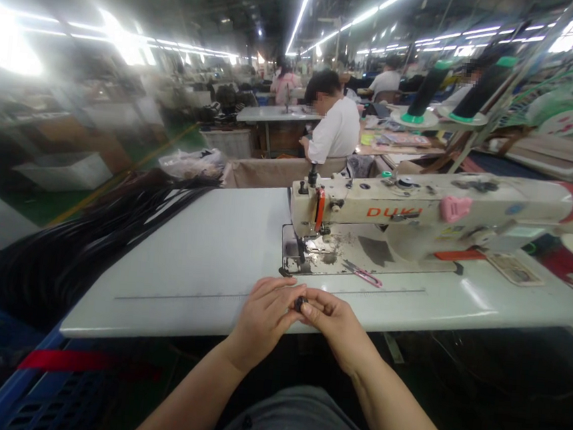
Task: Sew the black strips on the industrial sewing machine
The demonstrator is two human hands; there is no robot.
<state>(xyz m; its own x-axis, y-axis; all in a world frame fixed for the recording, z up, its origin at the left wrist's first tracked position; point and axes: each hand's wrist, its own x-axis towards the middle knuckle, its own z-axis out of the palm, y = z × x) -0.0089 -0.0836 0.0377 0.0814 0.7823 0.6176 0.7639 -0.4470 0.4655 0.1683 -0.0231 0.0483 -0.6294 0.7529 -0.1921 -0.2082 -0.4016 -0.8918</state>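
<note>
Just in front of the sewing machine [418, 203], my two hands meet above the table's front edge. A small dark piece [301, 303], about the size of a bobbin case, is held between them; fingers cover much of it. My right hand [335, 319] pinches it between thumb and fingers. My left hand [265, 317] is closed against it from the other side, with thumb and fingertips touching the right hand's. Pink-handled thread snips [364, 273] lie on the machine bed behind my right hand. The needle and presser foot area [307, 243] is beyond my fingers.
The white tabletop [188, 246] has a printed ruler line along its front. Black strips [63, 242] hang in a thick bundle over its left side. Two dark thread cones [427, 93] stand behind the machine. A person in white [337, 129] sits ahead.
</note>
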